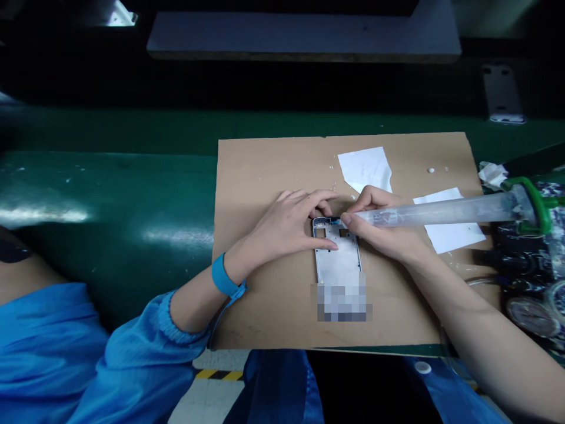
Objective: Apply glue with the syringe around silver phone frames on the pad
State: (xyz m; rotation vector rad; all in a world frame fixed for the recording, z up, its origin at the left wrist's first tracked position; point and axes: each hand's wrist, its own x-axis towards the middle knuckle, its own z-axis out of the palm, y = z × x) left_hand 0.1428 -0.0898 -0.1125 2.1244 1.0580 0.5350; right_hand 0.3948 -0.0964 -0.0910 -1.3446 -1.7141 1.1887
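Note:
A silver metal phone frame lies flat on a brown cardboard sheet. My left hand rests on the frame's upper left corner, its fingers spread and pressing it down. My right hand grips a long clear syringe dispenser with a green end cap. The syringe's tip touches the frame's top edge. A blue strap circles my left wrist.
Two white paper scraps lie on the cardboard behind my hands. The cardboard sits on a green conveyor belt. Crumpled tissue and dark cluttered items crowd the right edge. A grey shelf runs along the back.

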